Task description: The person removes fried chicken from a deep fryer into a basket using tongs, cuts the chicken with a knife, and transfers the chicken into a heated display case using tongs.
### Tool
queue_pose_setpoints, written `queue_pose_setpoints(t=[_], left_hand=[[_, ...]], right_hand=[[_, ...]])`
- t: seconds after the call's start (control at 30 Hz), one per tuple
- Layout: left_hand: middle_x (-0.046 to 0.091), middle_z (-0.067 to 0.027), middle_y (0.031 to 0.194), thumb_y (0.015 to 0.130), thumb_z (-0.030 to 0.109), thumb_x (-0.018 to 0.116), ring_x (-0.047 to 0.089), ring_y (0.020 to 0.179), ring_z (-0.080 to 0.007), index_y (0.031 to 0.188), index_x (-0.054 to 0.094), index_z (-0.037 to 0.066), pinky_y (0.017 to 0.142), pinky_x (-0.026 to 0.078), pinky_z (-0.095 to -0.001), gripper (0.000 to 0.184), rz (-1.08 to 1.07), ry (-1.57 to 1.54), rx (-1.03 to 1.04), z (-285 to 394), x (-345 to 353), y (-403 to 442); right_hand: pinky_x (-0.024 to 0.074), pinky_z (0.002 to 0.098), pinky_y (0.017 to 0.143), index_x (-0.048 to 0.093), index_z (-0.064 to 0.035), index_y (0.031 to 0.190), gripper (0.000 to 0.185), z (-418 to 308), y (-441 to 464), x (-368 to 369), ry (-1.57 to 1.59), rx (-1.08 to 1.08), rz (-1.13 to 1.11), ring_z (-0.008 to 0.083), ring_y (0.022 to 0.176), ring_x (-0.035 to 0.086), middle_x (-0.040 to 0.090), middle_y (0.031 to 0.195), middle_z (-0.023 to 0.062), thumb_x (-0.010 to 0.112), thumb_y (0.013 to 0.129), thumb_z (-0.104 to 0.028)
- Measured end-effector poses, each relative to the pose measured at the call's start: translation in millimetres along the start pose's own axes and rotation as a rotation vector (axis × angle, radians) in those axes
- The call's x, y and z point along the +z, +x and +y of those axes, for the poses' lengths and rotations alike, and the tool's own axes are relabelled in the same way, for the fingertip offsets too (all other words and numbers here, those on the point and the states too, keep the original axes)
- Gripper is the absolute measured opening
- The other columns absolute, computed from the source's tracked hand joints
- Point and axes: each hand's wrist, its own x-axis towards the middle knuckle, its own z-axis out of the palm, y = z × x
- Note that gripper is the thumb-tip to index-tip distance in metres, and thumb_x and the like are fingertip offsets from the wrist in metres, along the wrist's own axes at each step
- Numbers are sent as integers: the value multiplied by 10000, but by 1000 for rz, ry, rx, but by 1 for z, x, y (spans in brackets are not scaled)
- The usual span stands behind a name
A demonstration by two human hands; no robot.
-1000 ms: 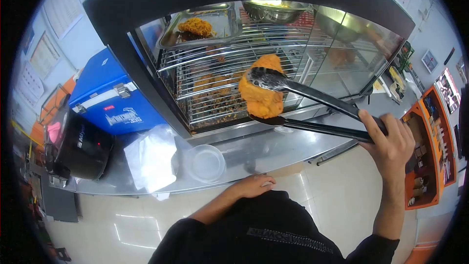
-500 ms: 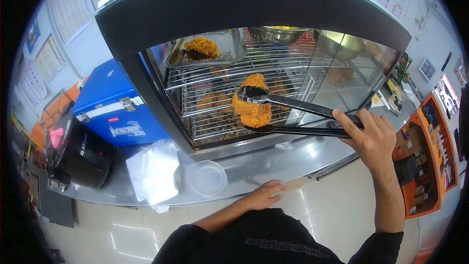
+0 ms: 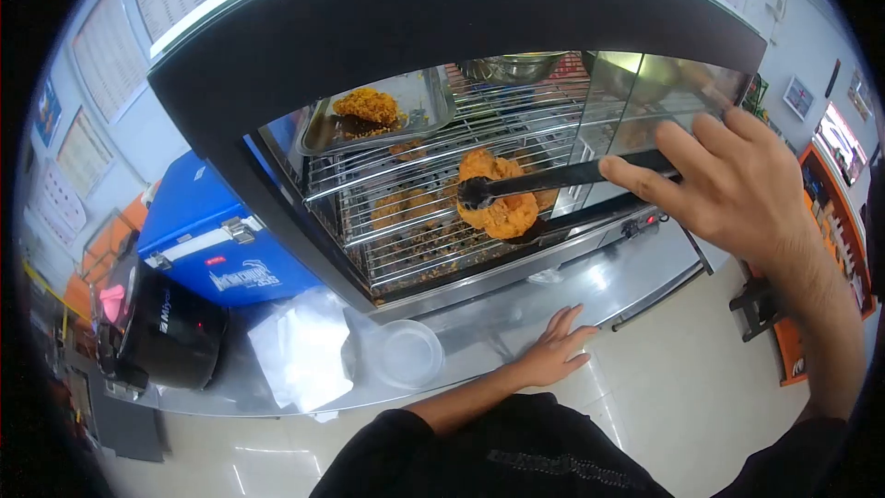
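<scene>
My right hand (image 3: 737, 189) is wrapped round the handle end of black tongs (image 3: 576, 175), which reach into a heated display cabinet (image 3: 442, 5). Between the tong tips is a golden piece of fried chicken (image 3: 507, 214), over the wire rack (image 3: 387, 235); whether it touches the rack I cannot tell. The lower tong arm is partly behind the chicken. My left hand (image 3: 555, 350) holds nothing, its fingers spread near the front edge of the steel counter (image 3: 479, 350). Inside, a metal tray (image 3: 431, 97) bears a crumbed fried piece (image 3: 367, 106).
Sliding glass (image 3: 645, 115) covers the cabinet's right side. A metal bowl (image 3: 512, 68) sits at the back inside. On the counter are a clear plastic lid or bowl (image 3: 407, 354), white paper (image 3: 300, 350), a black cooker (image 3: 175, 327) and a blue cool box (image 3: 221, 240).
My right hand has risen and moved right, and the chicken has shifted slightly right and turned in the tongs. My left hand has moved right, its fingers spreading. The camera view has shifted too.
</scene>
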Motion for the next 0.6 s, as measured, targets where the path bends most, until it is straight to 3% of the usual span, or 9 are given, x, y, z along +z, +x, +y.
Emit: queue_pose_setpoints(t=[0.07,0.3,0.5,0.6], left_hand=[[133,-236,1504,902,227,596,122,1392,-445,1324,442,134,1135,193,-508,459,7,30,28,8,-4,10],[120,-232,1511,898,226,601,126,1392,-454,1302,465,136,1130,204,-521,436,-8,39,91,18,1,18],[128,-228,1511,891,221,609,132,1392,-450,1283,482,140,1130,212,-524,421,-22,21,112,12,15,8],[132,-227,1513,888,218,612,132,1392,-447,1275,487,141,1131,208,-525,414,-31,13,109,10,19,3]], right_hand=[[382,251,571,529,-288,1312,432,4,13,2,-25,-67,4,79,686,494,455,767,-28,577,886,-234],[401,225,598,635,-273,1162,289,7,57,-11,-80,-196,-62,74,756,547,544,840,-34,634,873,-260],[408,215,609,673,-246,1067,229,-2,87,-1,-152,-172,-88,83,761,573,568,805,-28,691,840,-263],[395,221,623,671,-217,1033,228,-4,98,-1,-245,-230,-215,86,776,574,569,800,-28,719,821,-286]])
